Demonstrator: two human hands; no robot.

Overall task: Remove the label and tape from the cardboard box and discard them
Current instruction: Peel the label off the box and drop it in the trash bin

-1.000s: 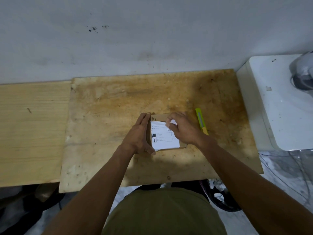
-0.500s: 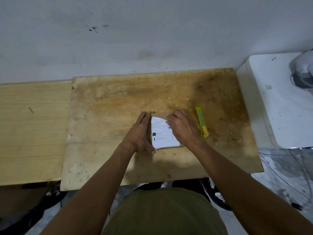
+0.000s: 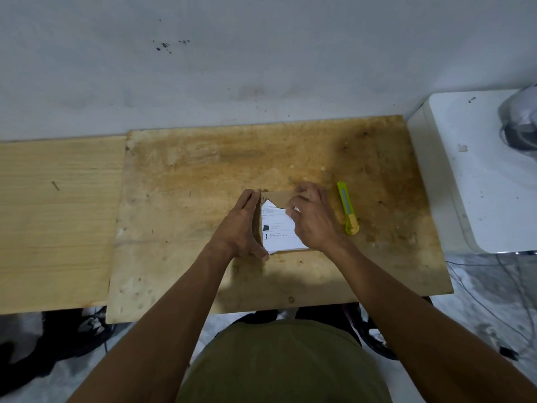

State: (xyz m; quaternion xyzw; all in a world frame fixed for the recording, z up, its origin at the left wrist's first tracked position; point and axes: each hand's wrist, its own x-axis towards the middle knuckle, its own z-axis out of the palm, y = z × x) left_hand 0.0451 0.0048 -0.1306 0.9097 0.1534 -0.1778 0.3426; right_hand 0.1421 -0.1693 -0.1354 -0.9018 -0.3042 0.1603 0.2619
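A small flat cardboard box [image 3: 280, 197] lies on the stained plywood board [image 3: 203, 184], with a white printed label [image 3: 280, 232] over most of its top. The label's far right corner is peeled up and bare cardboard shows behind it. My right hand [image 3: 312, 219] pinches that lifted corner between thumb and fingers. Flat against the box's left side, my left hand [image 3: 241, 225] steadies the box, thumb at its near left corner. No tape can be made out.
A yellow-green utility knife [image 3: 348, 209] lies just right of my right hand. A paler wooden board [image 3: 58, 213] adjoins on the left. A white appliance [image 3: 476, 181] stands at the right. Cables and dark objects lie on the floor below.
My right hand has pulled the label's far corner back toward me, uncovering more cardboard at the far edge. My left hand has stayed against the box.
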